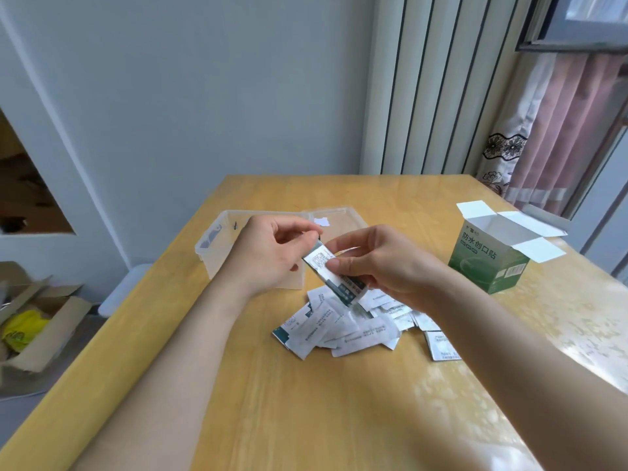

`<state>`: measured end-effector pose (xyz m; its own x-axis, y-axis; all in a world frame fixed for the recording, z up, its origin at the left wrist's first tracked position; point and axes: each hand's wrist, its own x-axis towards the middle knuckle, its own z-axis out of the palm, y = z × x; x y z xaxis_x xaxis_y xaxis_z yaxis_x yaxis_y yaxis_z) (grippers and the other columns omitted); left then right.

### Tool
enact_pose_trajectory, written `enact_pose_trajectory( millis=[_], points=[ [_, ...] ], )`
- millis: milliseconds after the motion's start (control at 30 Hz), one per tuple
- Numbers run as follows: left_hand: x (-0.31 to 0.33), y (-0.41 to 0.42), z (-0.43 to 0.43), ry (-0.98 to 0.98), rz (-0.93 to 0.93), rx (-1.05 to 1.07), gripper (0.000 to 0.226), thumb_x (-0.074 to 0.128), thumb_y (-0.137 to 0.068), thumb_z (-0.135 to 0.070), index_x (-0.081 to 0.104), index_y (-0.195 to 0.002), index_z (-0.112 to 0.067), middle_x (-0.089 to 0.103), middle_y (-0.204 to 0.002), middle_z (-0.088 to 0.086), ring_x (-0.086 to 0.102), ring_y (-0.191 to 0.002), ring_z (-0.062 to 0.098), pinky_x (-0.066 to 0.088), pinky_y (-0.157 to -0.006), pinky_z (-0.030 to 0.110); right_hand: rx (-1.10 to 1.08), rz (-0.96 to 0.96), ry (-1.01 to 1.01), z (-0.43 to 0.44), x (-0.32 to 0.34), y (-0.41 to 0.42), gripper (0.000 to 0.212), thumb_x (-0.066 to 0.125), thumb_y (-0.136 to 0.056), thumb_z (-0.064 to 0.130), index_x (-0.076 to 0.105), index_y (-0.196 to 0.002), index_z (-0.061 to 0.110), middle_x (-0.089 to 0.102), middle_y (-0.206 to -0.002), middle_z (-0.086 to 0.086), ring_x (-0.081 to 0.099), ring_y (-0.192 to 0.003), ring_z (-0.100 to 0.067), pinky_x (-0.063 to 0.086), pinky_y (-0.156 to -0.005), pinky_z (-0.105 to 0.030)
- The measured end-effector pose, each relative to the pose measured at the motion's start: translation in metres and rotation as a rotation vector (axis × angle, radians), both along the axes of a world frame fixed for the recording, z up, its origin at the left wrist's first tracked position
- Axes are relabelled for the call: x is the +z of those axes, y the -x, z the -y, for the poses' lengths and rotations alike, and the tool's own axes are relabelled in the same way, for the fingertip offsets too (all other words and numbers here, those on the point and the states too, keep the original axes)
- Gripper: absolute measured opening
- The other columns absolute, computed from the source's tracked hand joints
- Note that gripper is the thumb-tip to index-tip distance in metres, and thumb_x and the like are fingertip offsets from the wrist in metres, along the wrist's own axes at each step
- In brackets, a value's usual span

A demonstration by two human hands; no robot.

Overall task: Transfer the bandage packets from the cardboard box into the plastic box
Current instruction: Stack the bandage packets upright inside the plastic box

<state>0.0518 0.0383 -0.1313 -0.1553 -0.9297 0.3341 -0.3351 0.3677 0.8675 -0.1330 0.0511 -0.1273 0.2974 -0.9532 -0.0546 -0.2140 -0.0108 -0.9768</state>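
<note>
Above the table's middle, my left hand (272, 253) and my right hand (377, 263) together hold a small stack of white-and-teal bandage packets (331, 275), tilted down to the right. The left pinches its upper end, the right grips its lower part with the thumb on top. Below them a loose pile of bandage packets (353, 326) lies spread on the table. The clear plastic box (217, 243) stands behind my left hand, partly hidden by it. The green cardboard box (489, 263) stands at the right with its flaps open.
The yellow wooden table (306, 402) reaches the wall and curtain at the back. A clear lid (339, 219) lies behind the plastic box. On the floor at the left stands a brown carton (37, 331) with something yellow inside.
</note>
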Motion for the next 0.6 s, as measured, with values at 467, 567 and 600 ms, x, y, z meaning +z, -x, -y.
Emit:
enact_pose_trajectory(
  millis=[467,567,600],
  points=[
    [-0.018,-0.047,0.002,0.179,0.835,0.177,0.031,0.049,-0.096,-0.047,0.072,-0.087,-0.028,0.066,-0.077,-0.009,0.058,-0.079,0.014,0.038,-0.070,0.031,-0.150,-0.212,0.106,0.065,0.033,-0.061,0.022,0.075,-0.080,0.006,0.072,-0.102,0.006,0.071,-0.084,-0.015,0.065,-0.071,-0.023,0.055,-0.075,-0.038],
    [-0.013,-0.052,-0.004,0.177,0.535,0.241,0.028,0.059,-0.092,-0.038,0.066,-0.068,-0.025,0.054,-0.064,-0.005,0.050,-0.068,0.017,0.039,-0.060,0.032,-0.110,-0.442,0.153,0.073,0.031,-0.087,0.020,0.072,-0.081,0.007,0.074,-0.101,0.008,0.068,-0.081,-0.012,0.061,-0.068,-0.022,0.055,-0.067,-0.033],
    [-0.013,-0.066,0.000,0.213,0.485,0.370,0.020,0.060,-0.090,-0.032,0.069,-0.073,-0.026,0.055,-0.070,-0.005,0.052,-0.073,0.018,0.040,-0.064,0.032,-0.093,-0.518,0.167,0.076,0.027,-0.099,0.020,0.070,-0.082,0.008,0.073,-0.102,0.006,0.068,-0.083,-0.013,0.059,-0.066,-0.021,0.053,-0.063,-0.030]
  ],
)
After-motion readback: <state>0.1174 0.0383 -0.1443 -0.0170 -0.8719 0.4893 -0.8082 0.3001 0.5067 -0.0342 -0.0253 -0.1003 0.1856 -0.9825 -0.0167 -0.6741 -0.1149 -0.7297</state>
